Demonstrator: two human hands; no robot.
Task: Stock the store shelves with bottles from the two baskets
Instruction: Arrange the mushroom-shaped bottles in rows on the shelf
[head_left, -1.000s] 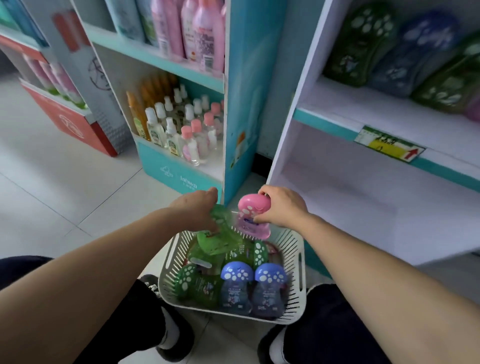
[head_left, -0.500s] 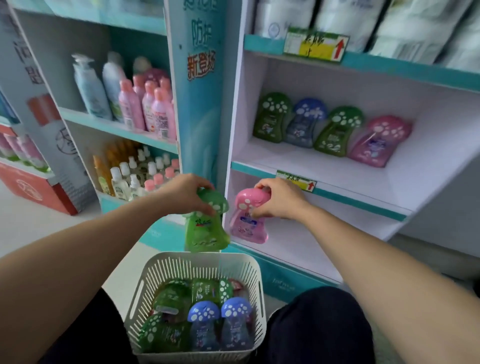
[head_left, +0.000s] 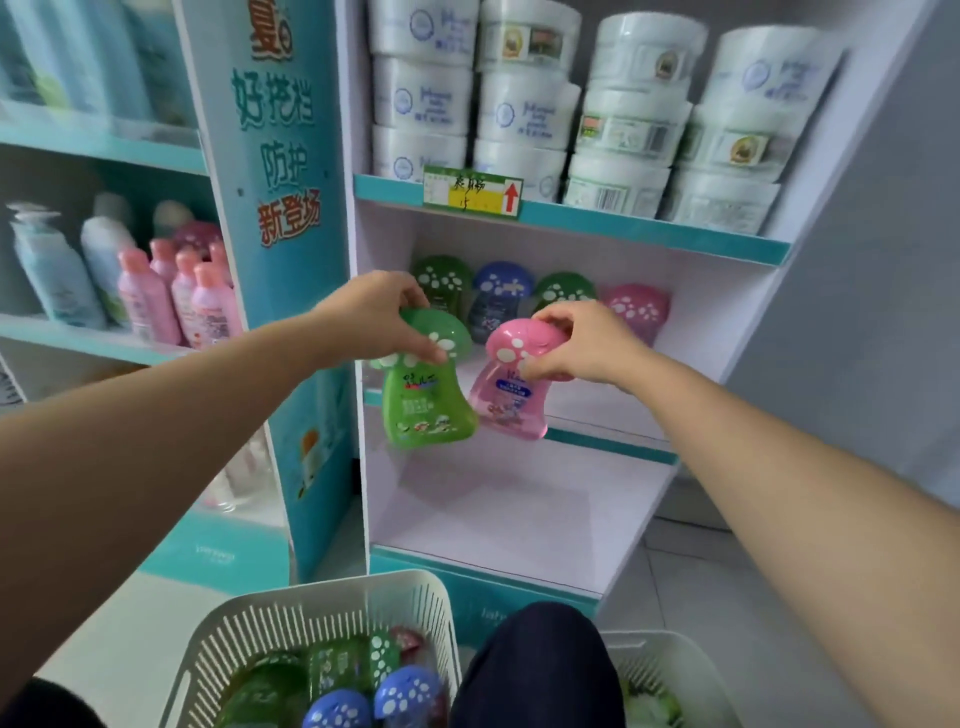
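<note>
My left hand (head_left: 371, 317) grips a green mushroom-capped bottle (head_left: 426, 400) by its cap. My right hand (head_left: 582, 345) grips a pink mushroom-capped bottle (head_left: 511, 389) the same way. Both bottles hang in the air side by side in front of the white middle shelf (head_left: 597, 410). Several mushroom bottles (head_left: 498, 296) stand in a row at the back of that shelf, partly hidden by my hands. A white basket (head_left: 291, 618) at the bottom holds more green and blue bottles. The rim of a second basket (head_left: 670, 654) shows at the lower right.
White tubs (head_left: 524, 114) are stacked on the top shelf above a price tag (head_left: 470, 195). The bottom shelf (head_left: 498, 514) has a bare white floor. A teal unit on the left holds pink bottles (head_left: 176, 296). My knee (head_left: 540, 660) sits between the baskets.
Both hands have risen with their bottles from just above the basket to the height of the middle shelf. The view has tilted upward.
</note>
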